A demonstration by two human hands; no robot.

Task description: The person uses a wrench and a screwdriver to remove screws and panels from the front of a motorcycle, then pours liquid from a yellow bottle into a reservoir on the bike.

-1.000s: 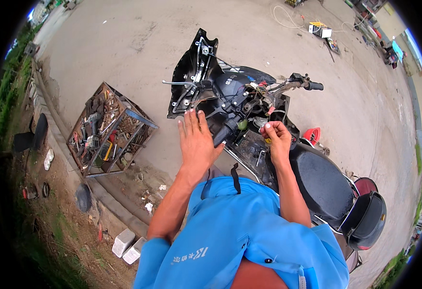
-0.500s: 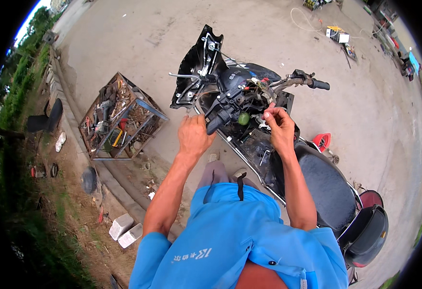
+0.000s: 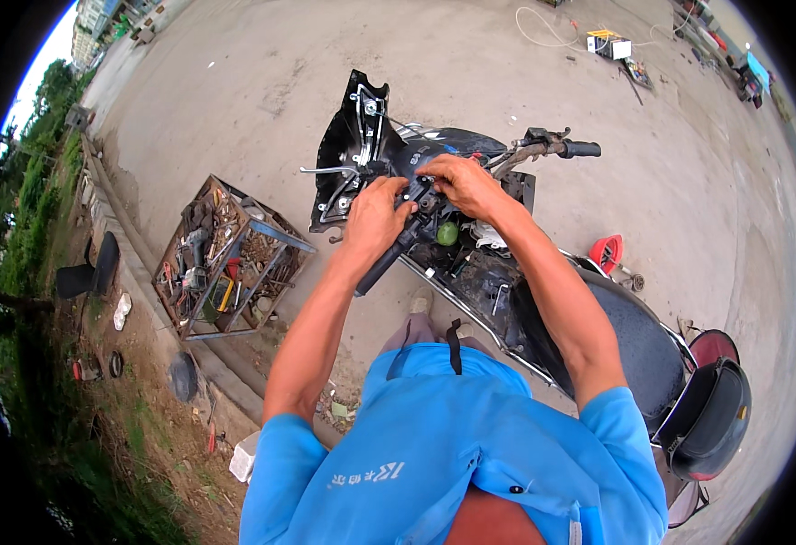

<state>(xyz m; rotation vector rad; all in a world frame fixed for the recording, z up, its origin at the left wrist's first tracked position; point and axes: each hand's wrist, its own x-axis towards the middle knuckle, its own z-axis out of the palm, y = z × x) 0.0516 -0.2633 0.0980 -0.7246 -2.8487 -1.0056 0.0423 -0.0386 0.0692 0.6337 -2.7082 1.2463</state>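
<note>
A partly stripped scooter (image 3: 481, 272) stands ahead of me, its black front panel (image 3: 351, 150) jutting out to the left. My left hand (image 3: 378, 218) is closed around the black switch housing (image 3: 413, 207) by the left handlebar grip (image 3: 381, 271). Just right of it, my right hand (image 3: 469, 186) reaches across to the same housing. Its thumb and fingers are bent together at the housing's upper side; whatever lies between them is too small to make out. A round green object (image 3: 448, 233) sits below the right hand, beside exposed wiring. The left brake lever (image 3: 327, 170) points outward.
A metal-framed tool cart (image 3: 234, 259) full of tools and parts stands at my left. The scooter's right handlebar grip (image 3: 581, 149), black seat (image 3: 616, 336) and rear box (image 3: 707, 427) extend to the right. A red object (image 3: 606, 253) lies beyond the seat. A kerb (image 3: 157, 277) runs along the left.
My right hand has moved left and forward from the wiring to the switch housing. My left hand has shifted forward from the grip onto the housing. The view has turned slightly.
</note>
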